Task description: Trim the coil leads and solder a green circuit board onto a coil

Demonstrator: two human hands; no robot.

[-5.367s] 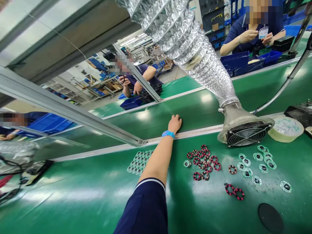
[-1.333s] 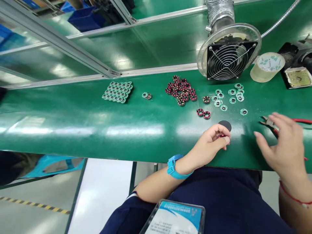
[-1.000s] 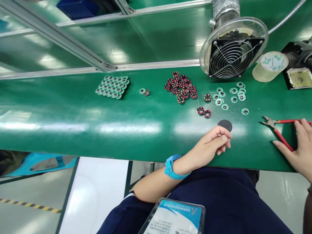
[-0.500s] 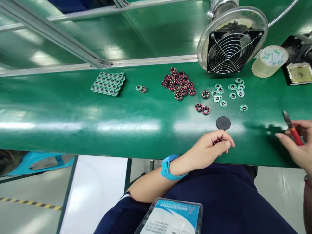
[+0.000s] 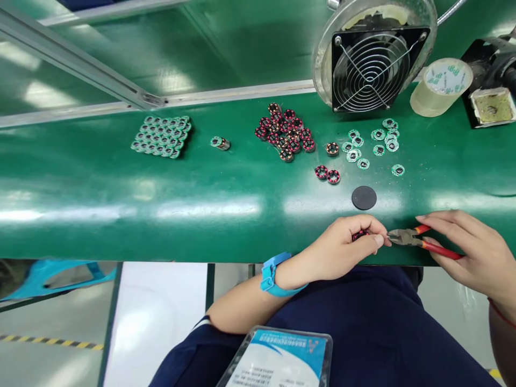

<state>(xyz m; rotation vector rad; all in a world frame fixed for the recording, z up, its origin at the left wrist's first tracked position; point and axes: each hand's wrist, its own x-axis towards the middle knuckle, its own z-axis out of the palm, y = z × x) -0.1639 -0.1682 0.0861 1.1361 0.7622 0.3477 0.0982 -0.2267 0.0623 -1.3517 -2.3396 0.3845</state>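
Red-handled cutters (image 5: 419,241) sit gripped in the right hand (image 5: 471,255), tips meeting the left hand (image 5: 342,248). That hand pinches a small red coil ring (image 5: 360,234) over the green bench (image 5: 201,183).

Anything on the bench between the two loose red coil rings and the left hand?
Head view: only the black disc, right of the direct line from the coil rings to the left hand; otherwise bare green mat.

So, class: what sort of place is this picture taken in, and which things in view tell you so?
Most likely an electronics assembly line in a factory: a long green workbench, a fume extraction fan, and batches of small wound coils and round circuit boards. The right hand holds cutters beside a coil in the left hand.
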